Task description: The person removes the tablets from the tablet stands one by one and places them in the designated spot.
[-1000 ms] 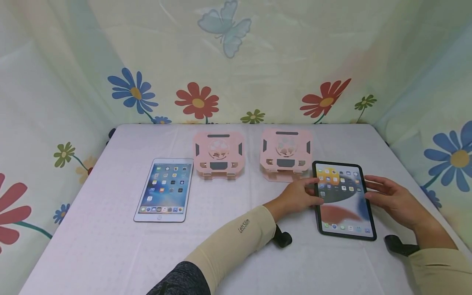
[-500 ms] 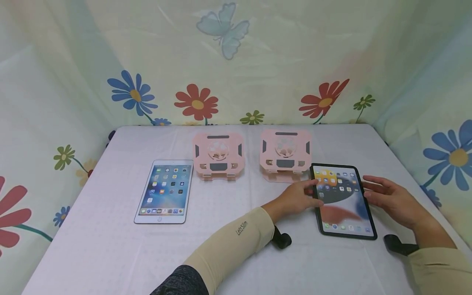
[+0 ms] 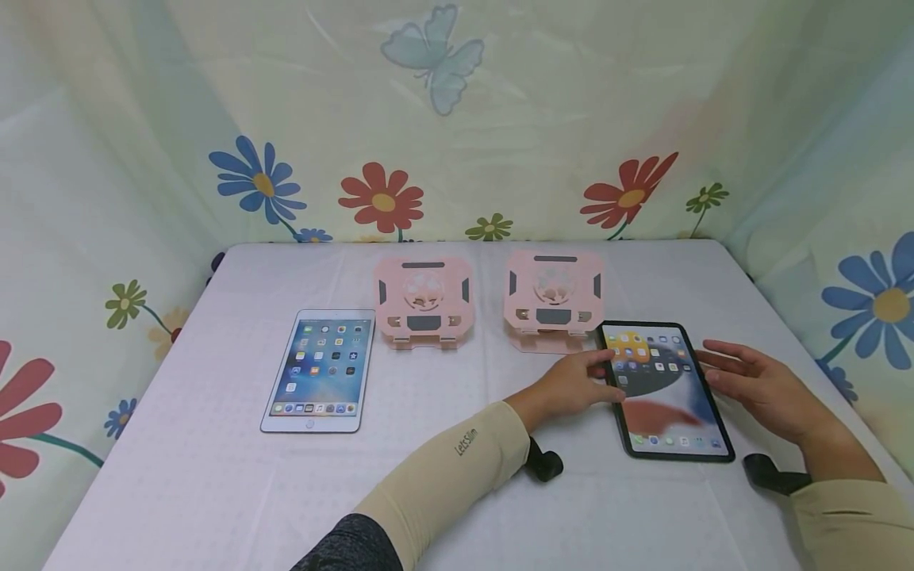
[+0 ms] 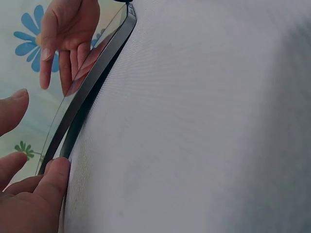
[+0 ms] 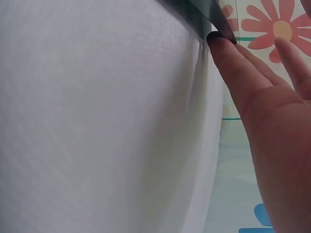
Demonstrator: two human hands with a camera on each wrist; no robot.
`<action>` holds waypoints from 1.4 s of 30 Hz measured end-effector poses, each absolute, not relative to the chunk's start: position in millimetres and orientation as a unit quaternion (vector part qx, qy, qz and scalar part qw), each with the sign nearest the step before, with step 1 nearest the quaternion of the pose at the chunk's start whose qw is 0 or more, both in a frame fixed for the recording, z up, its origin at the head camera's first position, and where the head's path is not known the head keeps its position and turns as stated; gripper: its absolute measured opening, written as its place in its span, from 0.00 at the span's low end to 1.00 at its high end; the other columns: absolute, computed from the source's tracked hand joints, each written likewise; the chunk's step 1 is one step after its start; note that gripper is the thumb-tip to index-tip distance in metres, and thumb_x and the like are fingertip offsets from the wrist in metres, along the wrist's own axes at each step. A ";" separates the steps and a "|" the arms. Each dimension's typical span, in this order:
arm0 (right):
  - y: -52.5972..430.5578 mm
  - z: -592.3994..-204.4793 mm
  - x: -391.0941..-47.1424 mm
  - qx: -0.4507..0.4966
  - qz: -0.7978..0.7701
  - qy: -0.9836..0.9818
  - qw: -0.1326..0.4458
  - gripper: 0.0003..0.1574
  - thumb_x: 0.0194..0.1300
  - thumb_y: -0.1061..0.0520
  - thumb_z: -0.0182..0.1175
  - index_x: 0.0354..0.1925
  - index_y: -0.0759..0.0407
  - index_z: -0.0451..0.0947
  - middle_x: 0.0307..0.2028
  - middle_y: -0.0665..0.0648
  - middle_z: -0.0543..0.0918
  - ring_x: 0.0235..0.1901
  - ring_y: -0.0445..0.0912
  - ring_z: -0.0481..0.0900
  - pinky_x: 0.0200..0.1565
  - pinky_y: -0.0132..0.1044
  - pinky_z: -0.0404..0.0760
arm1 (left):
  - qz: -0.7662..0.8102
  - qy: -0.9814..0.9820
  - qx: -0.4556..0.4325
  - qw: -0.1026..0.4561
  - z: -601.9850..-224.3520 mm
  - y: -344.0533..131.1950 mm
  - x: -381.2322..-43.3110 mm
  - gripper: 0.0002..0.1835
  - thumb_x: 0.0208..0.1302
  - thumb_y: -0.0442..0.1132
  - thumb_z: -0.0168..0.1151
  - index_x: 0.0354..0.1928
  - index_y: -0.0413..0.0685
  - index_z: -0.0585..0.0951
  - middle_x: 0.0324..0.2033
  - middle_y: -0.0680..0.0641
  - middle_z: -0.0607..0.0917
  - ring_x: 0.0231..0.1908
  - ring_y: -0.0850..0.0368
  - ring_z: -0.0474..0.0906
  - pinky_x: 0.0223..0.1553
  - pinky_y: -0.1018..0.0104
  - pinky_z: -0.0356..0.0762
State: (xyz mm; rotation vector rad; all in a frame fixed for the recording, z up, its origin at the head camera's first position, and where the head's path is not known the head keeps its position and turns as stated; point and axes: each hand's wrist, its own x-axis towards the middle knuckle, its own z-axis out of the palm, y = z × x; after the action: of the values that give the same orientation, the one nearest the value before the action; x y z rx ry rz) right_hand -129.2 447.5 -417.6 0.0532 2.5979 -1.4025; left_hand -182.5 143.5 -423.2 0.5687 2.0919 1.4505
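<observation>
A tablet (image 3: 667,412) with a black frame and lit screen lies at the right of the table, its top tilted to the left. My left hand (image 3: 574,385) is at its left long edge. In the left wrist view, the fingertips (image 4: 60,165) touch that edge low down, while the thumb stands apart from the screen. On the opposite side my right hand (image 3: 760,388) has its fingers extended toward the right edge. One fingertip (image 5: 218,38) meets the tablet's underside edge in the right wrist view. Neither hand is wrapped around the tablet.
A white tablet (image 3: 317,373) lies at the left with its screen lit. Two pink folding stands (image 3: 457,313) (image 3: 510,317) are set up along the back, the right one close to the black tablet's top corner. A flowered curtain (image 3: 543,119) encloses the table (image 3: 214,476).
The black tablet has turned a little counterclockwise: its top has swung left and its bottom slightly right. Both hands have stayed nearly in place at its sides.
</observation>
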 end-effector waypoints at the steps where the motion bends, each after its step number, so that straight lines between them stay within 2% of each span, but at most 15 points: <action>1: 447.4 -417.7 -129.2 0.017 -0.479 0.873 0.093 0.38 0.76 0.53 0.56 0.77 0.57 0.54 0.58 0.34 0.70 0.47 0.17 0.67 0.43 0.18 0.74 | 0.537 0.774 0.212 0.262 -423.6 143.2 -182.7 0.35 0.61 0.42 0.73 0.70 0.55 0.73 0.53 0.55 0.81 0.50 0.69 0.74 0.51 0.75 0.72; 5: 447.4 -417.6 -129.3 0.011 -0.499 0.862 0.091 0.36 0.76 0.56 0.57 0.75 0.59 0.56 0.51 0.26 0.70 0.47 0.17 0.70 0.42 0.17 0.74 | 0.537 0.772 0.214 0.263 -424.7 142.5 -183.3 0.35 0.62 0.42 0.73 0.70 0.53 0.73 0.52 0.54 0.81 0.48 0.69 0.74 0.50 0.76 0.72; 12: 447.9 -418.1 -130.1 0.009 -0.494 0.863 0.101 0.37 0.76 0.55 0.56 0.74 0.66 0.54 0.52 0.26 0.71 0.48 0.17 0.69 0.43 0.18 0.74 | 0.536 0.772 0.220 0.261 -425.4 142.3 -184.1 0.35 0.62 0.42 0.72 0.71 0.50 0.72 0.54 0.54 0.81 0.49 0.70 0.74 0.50 0.77 0.72; 17: 448.0 -418.6 -129.5 -0.004 -0.516 0.851 0.094 0.35 0.76 0.59 0.55 0.72 0.70 0.55 0.50 0.25 0.72 0.48 0.18 0.71 0.44 0.17 0.74 | 0.540 0.769 0.216 0.267 -425.0 142.0 -184.3 0.35 0.62 0.41 0.72 0.71 0.49 0.72 0.55 0.54 0.81 0.50 0.70 0.74 0.51 0.77 0.72; 20: 447.9 -418.9 -129.0 -0.003 -0.522 0.848 0.092 0.32 0.76 0.59 0.56 0.71 0.67 0.58 0.50 0.25 0.73 0.48 0.19 0.72 0.44 0.17 0.75 | 0.540 0.768 0.215 0.270 -424.6 141.7 -184.3 0.35 0.63 0.42 0.72 0.71 0.49 0.72 0.56 0.54 0.80 0.51 0.70 0.74 0.51 0.77 0.72; 33: 449.2 -419.0 -130.4 0.008 -0.496 0.862 0.103 0.40 0.76 0.54 0.56 0.73 0.72 0.51 0.50 0.24 0.71 0.48 0.17 0.70 0.43 0.17 0.74 | 0.543 0.763 0.208 0.283 -423.5 140.3 -186.0 0.37 0.63 0.42 0.72 0.72 0.50 0.70 0.58 0.55 0.79 0.54 0.70 0.75 0.53 0.76 0.73; 42: 450.3 -418.6 -130.5 0.016 -0.472 0.874 0.112 0.43 0.76 0.50 0.56 0.75 0.69 0.51 0.52 0.26 0.69 0.48 0.15 0.67 0.43 0.19 0.74 | 0.539 0.767 0.210 0.275 -425.2 141.4 -187.2 0.36 0.63 0.43 0.72 0.72 0.51 0.70 0.58 0.54 0.80 0.54 0.70 0.76 0.53 0.77 0.72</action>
State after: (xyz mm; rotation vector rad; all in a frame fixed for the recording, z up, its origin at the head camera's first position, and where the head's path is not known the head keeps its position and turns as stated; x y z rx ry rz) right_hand -130.5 450.3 -418.6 0.0482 2.5668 -1.3854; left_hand -187.2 141.4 -425.2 0.5652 2.0624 1.4498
